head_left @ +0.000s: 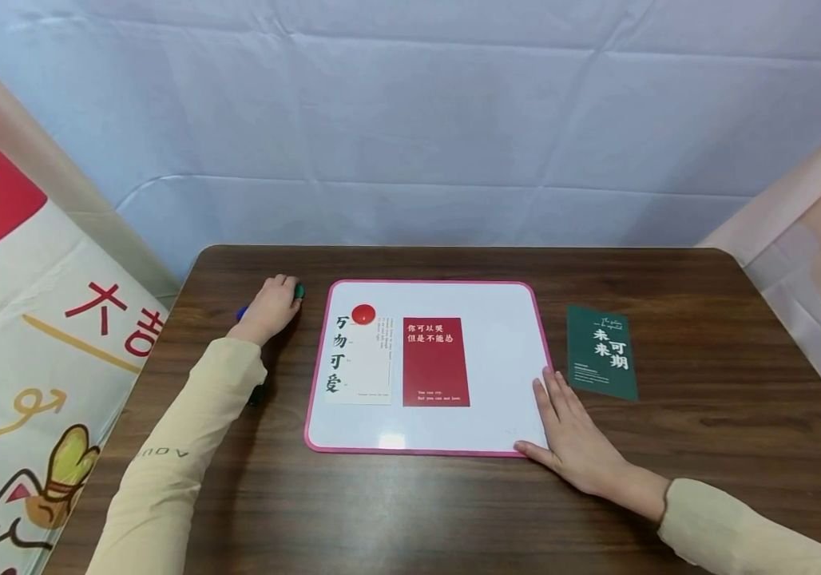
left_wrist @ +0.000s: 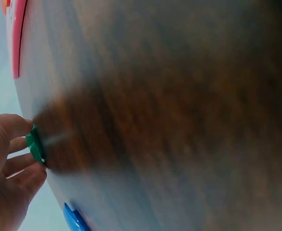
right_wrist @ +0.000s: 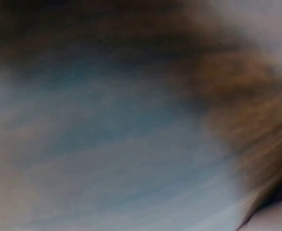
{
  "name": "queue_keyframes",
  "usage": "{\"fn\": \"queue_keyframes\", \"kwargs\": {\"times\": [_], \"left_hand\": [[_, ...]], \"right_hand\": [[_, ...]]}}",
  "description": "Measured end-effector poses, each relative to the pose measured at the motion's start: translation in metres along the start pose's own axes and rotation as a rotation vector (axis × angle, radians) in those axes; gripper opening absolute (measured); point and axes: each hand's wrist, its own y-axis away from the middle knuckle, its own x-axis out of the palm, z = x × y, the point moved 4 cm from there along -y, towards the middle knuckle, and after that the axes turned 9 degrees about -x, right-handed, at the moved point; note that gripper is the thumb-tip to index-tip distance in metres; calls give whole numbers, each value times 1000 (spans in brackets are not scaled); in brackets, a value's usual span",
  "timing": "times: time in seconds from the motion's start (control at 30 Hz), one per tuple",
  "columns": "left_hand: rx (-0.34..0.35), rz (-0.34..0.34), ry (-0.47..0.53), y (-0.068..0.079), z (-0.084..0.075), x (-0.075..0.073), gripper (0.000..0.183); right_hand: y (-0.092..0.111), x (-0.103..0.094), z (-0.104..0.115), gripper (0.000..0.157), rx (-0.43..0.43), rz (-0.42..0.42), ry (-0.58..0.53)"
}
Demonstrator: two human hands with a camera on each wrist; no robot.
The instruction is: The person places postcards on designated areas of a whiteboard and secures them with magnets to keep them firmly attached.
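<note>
My left hand [head_left: 271, 309] is at the table's back left, beyond the whiteboard's left edge. In the left wrist view its thumb and fingers pinch a green round magnet [left_wrist: 35, 146] low at the wooden tabletop. A blue magnet [left_wrist: 74, 219] lies close by. With fingers extended, my right hand [head_left: 577, 441] rests on the lower right edge of the pink-framed whiteboard [head_left: 500, 359]. On that board a red round magnet [head_left: 363, 314] sits at the top of a white card [head_left: 370, 367]. A red card [head_left: 435, 367] lies beside it.
To the right of the board, a dark green card [head_left: 602, 359] with white lettering lies on the brown table [head_left: 410, 511]. A small dark green object [head_left: 257, 394] peeks out by my left sleeve. Pale cloth [head_left: 425, 136] hangs behind the table.
</note>
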Motion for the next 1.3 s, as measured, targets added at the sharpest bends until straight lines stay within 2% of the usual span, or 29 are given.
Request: {"fn": "queue_keyframes", "kwargs": {"times": [0.3,0.7,0.87,1.3], "left_hand": [[35,-34,-20,1,-2,0,37],[46,-38,-21,0,-2,2,35],[56,-45,-12,2,-4,-1,32],[91,-99,-27,3,-13,-6,31]], "right_hand": [[0,0,0,93,-4,-1,0],[1,1,0,92,-31,-39,16],[2,1,1,90,-55,-57,30],[1,0,1,90,-53,-50,32]]}}
